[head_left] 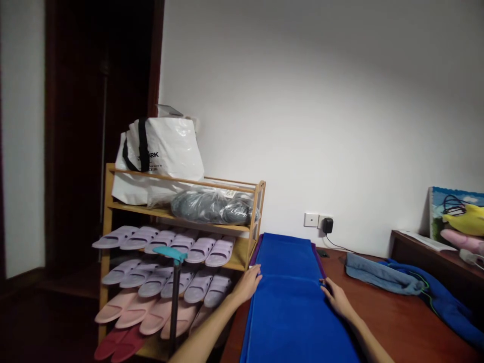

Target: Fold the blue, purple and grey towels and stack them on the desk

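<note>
A long bright blue towel (291,282) lies along a reddish wooden table (393,317), with a purple cloth (316,258) showing under its far edges. My left hand (249,283) rests on the towel's left edge with its fingers stretched out flat. At the right edge my right hand (336,296) touches the towel with fingers extended and slightly curled. Neither hand holds anything.
A bamboo shoe rack (257,212) with several lilac and pink slippers (177,272) stands left of the table, a white bag (159,151) on top. A teal-handled stick (172,262) leans before it. Blue-grey cloths (385,277) lie right. A charger (327,225) plugs into the wall.
</note>
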Available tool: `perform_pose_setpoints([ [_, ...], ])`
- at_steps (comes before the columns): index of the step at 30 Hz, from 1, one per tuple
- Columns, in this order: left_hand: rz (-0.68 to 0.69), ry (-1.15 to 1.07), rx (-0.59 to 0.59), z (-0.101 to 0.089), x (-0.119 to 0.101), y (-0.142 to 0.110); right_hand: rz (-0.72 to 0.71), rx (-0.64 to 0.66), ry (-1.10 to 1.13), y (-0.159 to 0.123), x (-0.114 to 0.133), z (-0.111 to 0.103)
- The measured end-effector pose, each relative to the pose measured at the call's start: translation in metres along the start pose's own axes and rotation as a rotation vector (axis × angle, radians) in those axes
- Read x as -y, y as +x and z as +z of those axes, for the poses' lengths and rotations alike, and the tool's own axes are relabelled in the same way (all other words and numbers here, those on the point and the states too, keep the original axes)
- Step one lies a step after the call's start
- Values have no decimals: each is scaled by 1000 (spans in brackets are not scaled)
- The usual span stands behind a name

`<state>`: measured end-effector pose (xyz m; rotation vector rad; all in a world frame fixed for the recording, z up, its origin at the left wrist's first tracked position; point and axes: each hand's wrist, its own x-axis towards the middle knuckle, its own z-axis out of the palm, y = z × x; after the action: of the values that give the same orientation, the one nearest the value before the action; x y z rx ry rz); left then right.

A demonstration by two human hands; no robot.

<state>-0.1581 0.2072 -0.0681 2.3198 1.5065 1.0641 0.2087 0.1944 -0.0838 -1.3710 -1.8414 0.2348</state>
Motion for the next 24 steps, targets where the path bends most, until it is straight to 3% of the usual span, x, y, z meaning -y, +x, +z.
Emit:
perform_pose_setpoints([
  [5, -7, 16, 50, 10, 8, -5, -32, 94, 9, -8, -4, 3],
  [12, 37, 103, 80, -8, -10, -26, -44, 142, -52, -28, 6, -14],
  [18, 63, 159, 102, -26, -37, -80, 6, 120, -126, -84, 16, -38],
  [24, 200, 198, 76, -52, -76, -145, 9, 99, -143, -157, 33, -65],
])
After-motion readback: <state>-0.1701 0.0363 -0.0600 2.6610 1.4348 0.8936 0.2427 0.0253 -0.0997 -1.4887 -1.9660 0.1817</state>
